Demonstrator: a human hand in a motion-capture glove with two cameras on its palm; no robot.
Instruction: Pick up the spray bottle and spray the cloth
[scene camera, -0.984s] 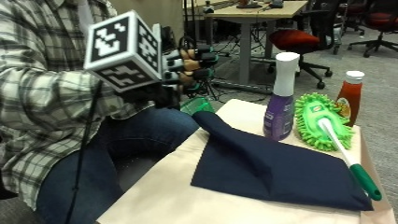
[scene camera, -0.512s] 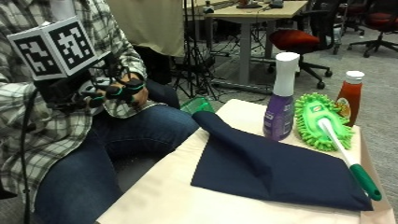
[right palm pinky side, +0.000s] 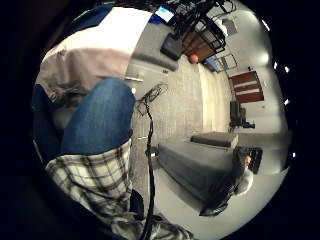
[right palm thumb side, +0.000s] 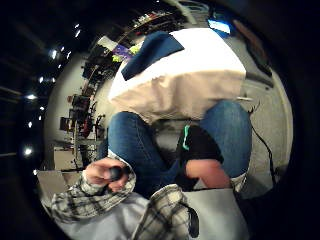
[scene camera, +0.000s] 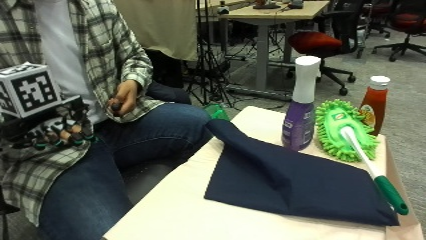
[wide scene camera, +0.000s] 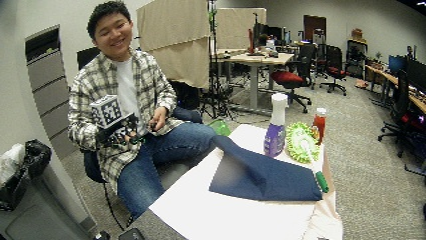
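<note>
My gloved right hand (scene camera: 56, 132) at left frame edge, fingers (scene camera: 66, 136) loosely curled, empty; spray bottle (scene camera: 299, 107) upright beside cloth (scene camera: 293, 182) on worktop (scene camera: 186, 215).

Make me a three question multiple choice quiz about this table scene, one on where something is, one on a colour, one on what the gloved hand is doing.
1. Where does the spray bottle stand?
A. On the table beside the green duster
B. On the person's lap
C. On top of the cloth

2. What colour is the cloth on the table?
A. White
B. Dark blue
C. Red

3. What is the gloved right hand doing?
A. Gripping the spray bottle
B. Pressing on the cloth
C. Held over the person's lap, away from the table, holding none of the table's things

Answers:
1. A, the bottle stands upright on the table next to the duster, with a red sauce bottle behind.
2. B, the folded cloth is navy.
3. C, the outside view shows the hand by the person's thigh, and the bottle stands untouched.
</note>
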